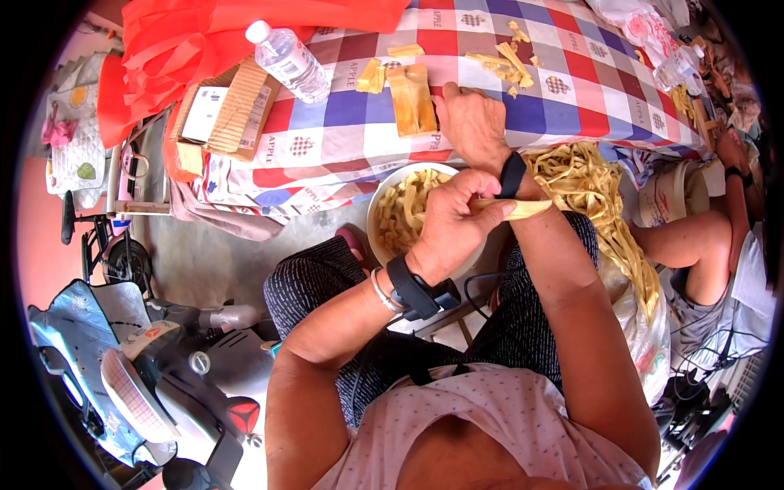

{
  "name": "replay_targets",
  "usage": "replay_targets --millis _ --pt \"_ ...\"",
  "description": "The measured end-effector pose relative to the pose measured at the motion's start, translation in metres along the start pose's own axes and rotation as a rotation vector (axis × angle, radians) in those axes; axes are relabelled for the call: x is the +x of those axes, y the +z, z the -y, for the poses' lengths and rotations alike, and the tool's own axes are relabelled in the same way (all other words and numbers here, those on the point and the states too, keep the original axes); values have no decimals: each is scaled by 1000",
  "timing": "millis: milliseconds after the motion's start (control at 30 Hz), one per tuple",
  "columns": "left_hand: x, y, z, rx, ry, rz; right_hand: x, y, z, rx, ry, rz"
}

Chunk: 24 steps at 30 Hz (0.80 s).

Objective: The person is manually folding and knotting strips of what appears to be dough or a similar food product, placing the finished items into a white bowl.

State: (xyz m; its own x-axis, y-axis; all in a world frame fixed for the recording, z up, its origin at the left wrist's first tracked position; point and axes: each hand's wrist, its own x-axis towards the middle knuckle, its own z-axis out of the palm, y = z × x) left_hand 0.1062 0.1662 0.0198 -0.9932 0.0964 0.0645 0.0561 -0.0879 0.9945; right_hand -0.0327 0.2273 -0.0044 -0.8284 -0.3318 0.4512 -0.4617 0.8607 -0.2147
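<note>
My left hand (453,217) pinches a flat yellowish strip (520,209) between thumb and fingers. The strip runs right across my right forearm. Under that hand stands a white bowl (371,222) with short folded yellow pieces (398,214) in it. My right hand (474,119) rests on the checked tablecloth, fingers curled, beside a wooden block (411,101). Its fingertips are hidden, so I cannot tell whether it grips anything. A heap of long yellow strips (582,177) hangs over a plastic bag (649,343) by my right knee.
Loose yellow pieces (508,61) lie on the tablecloth (349,110). A water bottle (291,64), a cardboard box (226,116) and a red fabric bag (177,55) are at the left. A scooter (196,367) stands on the floor. Another person's leg (686,239) is at the right, near a bucket (661,196).
</note>
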Motion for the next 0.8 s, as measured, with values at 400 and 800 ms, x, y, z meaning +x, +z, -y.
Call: replay_targets --millis 400,800 --pt "-10 -8 -11 147 40 -117 11 -14 6 1422 557 86" --pt "12 -6 -17 -261 -69 -113 6 -14 14 1019 140 -228"
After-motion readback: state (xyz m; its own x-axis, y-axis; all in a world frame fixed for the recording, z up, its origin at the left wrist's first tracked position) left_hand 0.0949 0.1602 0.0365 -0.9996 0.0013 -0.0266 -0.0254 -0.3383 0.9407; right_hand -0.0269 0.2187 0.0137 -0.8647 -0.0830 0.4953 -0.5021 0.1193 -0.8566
